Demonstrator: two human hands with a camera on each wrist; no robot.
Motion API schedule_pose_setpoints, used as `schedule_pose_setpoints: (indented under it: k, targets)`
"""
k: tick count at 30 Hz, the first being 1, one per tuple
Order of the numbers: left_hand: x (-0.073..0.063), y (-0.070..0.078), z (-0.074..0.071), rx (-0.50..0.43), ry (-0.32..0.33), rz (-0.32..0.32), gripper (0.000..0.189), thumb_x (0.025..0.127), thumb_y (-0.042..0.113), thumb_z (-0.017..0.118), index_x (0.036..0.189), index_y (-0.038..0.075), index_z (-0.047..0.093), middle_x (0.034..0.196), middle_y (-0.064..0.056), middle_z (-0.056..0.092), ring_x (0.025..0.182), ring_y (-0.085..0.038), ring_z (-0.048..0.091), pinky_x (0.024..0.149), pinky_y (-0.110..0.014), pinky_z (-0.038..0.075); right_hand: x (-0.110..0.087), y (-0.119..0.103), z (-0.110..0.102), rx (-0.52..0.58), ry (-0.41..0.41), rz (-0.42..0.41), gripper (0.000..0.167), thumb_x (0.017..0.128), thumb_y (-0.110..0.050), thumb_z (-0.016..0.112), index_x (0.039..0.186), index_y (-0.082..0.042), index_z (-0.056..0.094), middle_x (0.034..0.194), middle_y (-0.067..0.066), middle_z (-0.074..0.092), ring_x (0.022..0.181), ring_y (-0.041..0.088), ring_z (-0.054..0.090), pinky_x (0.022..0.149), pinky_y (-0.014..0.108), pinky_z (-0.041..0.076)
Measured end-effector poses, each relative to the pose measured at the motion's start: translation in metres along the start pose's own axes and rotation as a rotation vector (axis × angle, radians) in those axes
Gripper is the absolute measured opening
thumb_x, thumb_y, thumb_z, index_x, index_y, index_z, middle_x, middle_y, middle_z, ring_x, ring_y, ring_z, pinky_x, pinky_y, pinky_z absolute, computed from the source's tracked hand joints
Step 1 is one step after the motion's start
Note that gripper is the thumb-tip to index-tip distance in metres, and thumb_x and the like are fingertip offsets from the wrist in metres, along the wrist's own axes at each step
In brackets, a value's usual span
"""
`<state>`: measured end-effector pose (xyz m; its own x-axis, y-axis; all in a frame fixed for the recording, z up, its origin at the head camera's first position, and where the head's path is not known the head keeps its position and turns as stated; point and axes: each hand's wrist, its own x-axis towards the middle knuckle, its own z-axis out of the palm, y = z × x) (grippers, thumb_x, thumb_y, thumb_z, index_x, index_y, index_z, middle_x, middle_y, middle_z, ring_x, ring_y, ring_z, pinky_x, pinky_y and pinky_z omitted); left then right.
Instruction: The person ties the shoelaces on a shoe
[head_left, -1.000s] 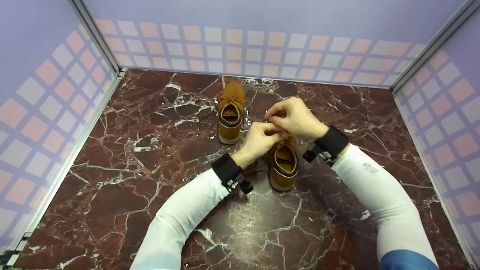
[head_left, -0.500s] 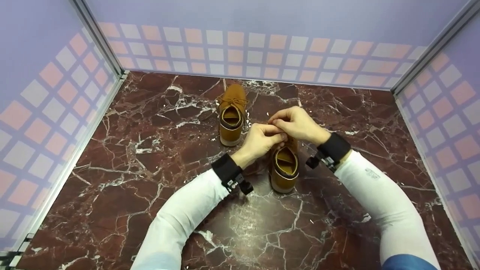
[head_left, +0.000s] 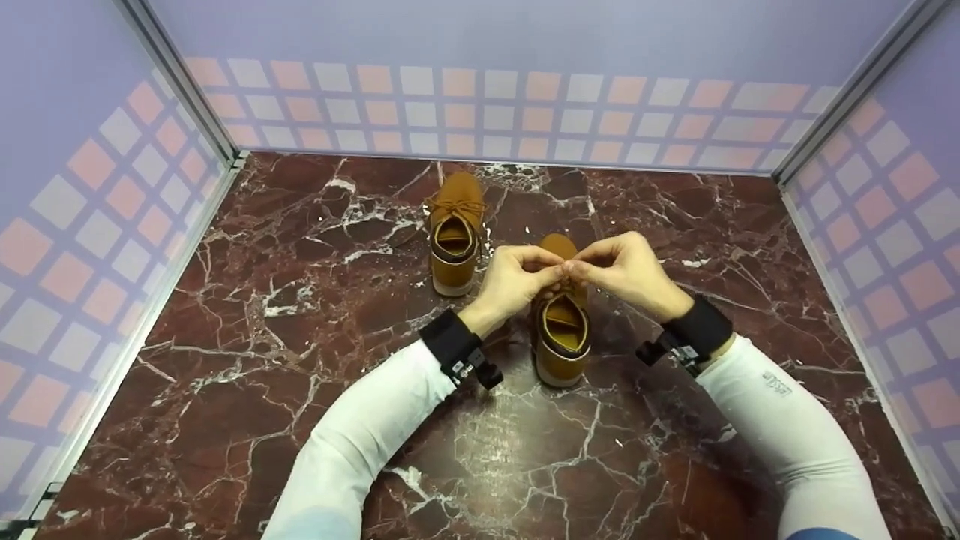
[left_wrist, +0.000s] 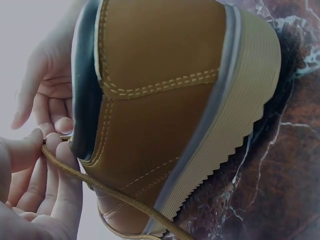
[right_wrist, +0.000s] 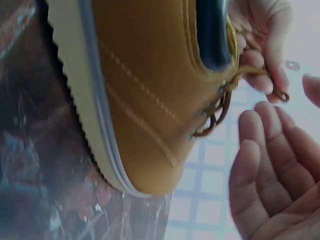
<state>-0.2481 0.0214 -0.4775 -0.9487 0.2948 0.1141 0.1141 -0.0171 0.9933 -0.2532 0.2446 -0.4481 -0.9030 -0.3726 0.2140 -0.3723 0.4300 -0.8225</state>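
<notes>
The nearer tan lace-up shoe (head_left: 561, 369) stands on the floor, toe pointing away, with both hands over its lacing. My left hand (head_left: 510, 281) pinches a brown shoelace (left_wrist: 116, 195) between thumb and fingers. A small bend of that lace (right_wrist: 281, 94) sticks out past the fingertips in the right wrist view. Close beside it is my right hand (head_left: 634, 274); its thumb and loosely bent fingers (right_wrist: 270, 117) stand apart, nothing between them. From above, the hands cover much of the lacing. The other lace strand drapes along the shoe's side in the left wrist view.
The matching shoe (head_left: 454, 276) stands further back to the left, its lace tied in a bow (head_left: 457, 207). Dark red marble-patterned floor (head_left: 262, 360) lies around both. Lilac panels (head_left: 495, 112) with pink and white squares enclose the back and sides.
My right hand has come down and to the right, from beyond the left fingertips to beside them, baring the shoe's toe. The left hand has stayed nearly in place, still pinching.
</notes>
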Motion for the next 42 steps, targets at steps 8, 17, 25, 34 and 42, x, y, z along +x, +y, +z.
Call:
schedule_pose_setpoints:
  k: [8,17,25,34,42]
  targets:
    - [-0.001,0.001,-0.002,0.212,0.015,0.133,0.009,0.099,0.007,0.085,0.103,-0.001,0.086,0.096,-0.018,0.087,0.072,-0.001,0.074,0.068,-0.016,0.060,0.002,-0.003,0.007,0.109,-0.022,0.109,0.019,0.101,-0.014,0.084,0.101,0.004,0.088,0.085,0.017,0.086,0.062,0.011,0.077,0.056,0.018,0.059]
    - [-0.001,0.005,-0.017,0.380,-0.037,0.150,0.013,0.100,0.015,0.085,0.109,0.006,0.085,0.104,-0.011,0.088,0.090,-0.018,0.082,0.080,-0.020,0.062,0.002,-0.002,0.011,0.163,0.015,0.122,0.017,0.100,-0.004,0.078,0.102,0.010,0.085,0.077,0.001,0.085,0.061,0.006,0.076,0.058,0.019,0.062]
    - [0.019,-0.020,-0.045,0.796,-0.020,0.046,0.012,0.097,0.021,0.080,0.104,0.016,0.089,0.103,-0.005,0.088,0.096,-0.026,0.081,0.094,-0.041,0.065,-0.002,-0.002,0.012,0.027,0.028,0.058,0.012,0.099,-0.006,0.080,0.097,0.001,0.089,0.082,0.028,0.082,0.061,0.010,0.077,0.054,0.015,0.055]
    - [0.019,-0.015,-0.025,1.157,-0.062,-0.168,0.021,0.099,0.026,0.079,0.117,0.016,0.084,0.124,-0.019,0.084,0.115,-0.040,0.081,0.094,-0.056,0.067,-0.001,-0.006,0.017,0.020,0.012,0.063,0.011,0.097,-0.006,0.080,0.095,-0.002,0.090,0.077,0.023,0.082,0.054,0.007,0.071,0.049,0.017,0.053]
    - [0.022,-0.018,-0.023,1.106,-0.034,-0.185,0.011,0.100,0.031,0.080,0.103,0.023,0.086,0.118,-0.011,0.086,0.113,-0.035,0.080,0.094,-0.053,0.067,0.000,-0.007,0.016,-0.009,0.017,0.059,0.012,0.098,-0.006,0.080,0.094,-0.003,0.090,0.076,0.020,0.083,0.053,0.007,0.070,0.049,0.017,0.053]
